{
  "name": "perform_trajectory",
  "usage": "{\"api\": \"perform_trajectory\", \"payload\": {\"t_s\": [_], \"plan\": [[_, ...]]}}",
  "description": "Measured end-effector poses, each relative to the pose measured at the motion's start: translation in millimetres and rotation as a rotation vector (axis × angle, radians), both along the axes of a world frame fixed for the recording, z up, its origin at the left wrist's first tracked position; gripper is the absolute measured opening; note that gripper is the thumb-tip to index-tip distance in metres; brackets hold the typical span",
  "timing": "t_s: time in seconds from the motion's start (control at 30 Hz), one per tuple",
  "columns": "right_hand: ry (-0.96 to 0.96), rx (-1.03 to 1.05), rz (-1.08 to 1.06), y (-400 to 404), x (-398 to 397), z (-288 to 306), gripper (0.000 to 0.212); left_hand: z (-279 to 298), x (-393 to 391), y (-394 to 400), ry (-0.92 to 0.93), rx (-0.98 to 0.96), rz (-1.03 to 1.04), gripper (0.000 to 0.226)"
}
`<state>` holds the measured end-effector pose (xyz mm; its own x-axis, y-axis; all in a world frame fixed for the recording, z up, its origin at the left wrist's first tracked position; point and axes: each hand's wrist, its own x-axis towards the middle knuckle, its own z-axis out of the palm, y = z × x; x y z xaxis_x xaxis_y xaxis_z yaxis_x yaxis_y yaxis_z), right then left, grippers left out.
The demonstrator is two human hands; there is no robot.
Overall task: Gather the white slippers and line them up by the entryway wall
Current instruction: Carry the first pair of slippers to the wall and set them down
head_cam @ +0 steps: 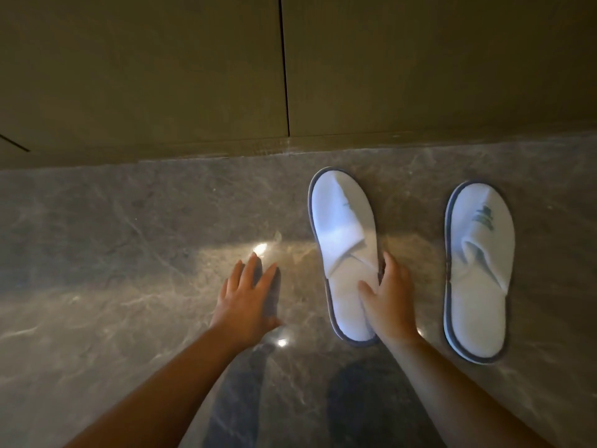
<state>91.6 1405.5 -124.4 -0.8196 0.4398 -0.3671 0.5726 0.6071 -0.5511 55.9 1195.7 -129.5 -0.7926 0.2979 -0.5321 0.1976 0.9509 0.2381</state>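
Two white slippers with grey-blue trim lie toes toward the wall on the marble floor. The left slipper [344, 227] has my right hand [389, 302] on its heel half, thumb on the insole and fingers along its right edge. The right slipper [478, 273] lies apart, about a slipper's width to the right, with a grey logo on its upper. My left hand [247, 300] hovers flat over bare floor to the left of the left slipper, fingers spread, holding nothing.
An olive-brown panelled wall [193, 76] with a vertical seam runs across the top, meeting the glossy grey marble floor [113, 237]. Bright light spots reflect on the floor near my left hand. Dark shadows fall between my forearms at the bottom.
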Motion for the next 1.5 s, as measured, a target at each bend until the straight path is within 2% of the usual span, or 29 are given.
{"api": "perform_trajectory", "payload": {"t_s": [0.1, 0.2, 0.53, 1.07, 1.2, 1.37, 1.5], "plan": [[-0.146, 0.108, 0.089, -15, 11, 1, 0.090, -6, 1, 0, -0.007, -0.042, -0.035, 0.102], [-0.268, 0.173, 0.116, -31, 23, -5, 0.104, -9, 3, 3, -0.032, -0.060, -0.045, 0.104], [-0.209, 0.238, 0.063, -19, 4, -13, 0.101, -10, 3, 8, -0.046, -0.087, -0.044, 0.102], [-0.111, 0.282, 0.136, -3, -2, -11, 0.091, -4, 2, 13, -0.008, -0.051, -0.015, 0.098], [0.004, 0.392, -0.053, 28, 27, 2, 0.087, 1, 6, 42, 0.075, 0.070, -0.097, 0.092], [-0.209, 0.412, -0.243, 76, 66, 3, 0.101, 4, 10, 95, 0.098, 0.237, -0.230, 0.085], [-0.241, 0.282, -0.328, 89, 72, -3, 0.108, -6, 11, 119, 0.092, 0.179, -0.297, 0.081]]}}
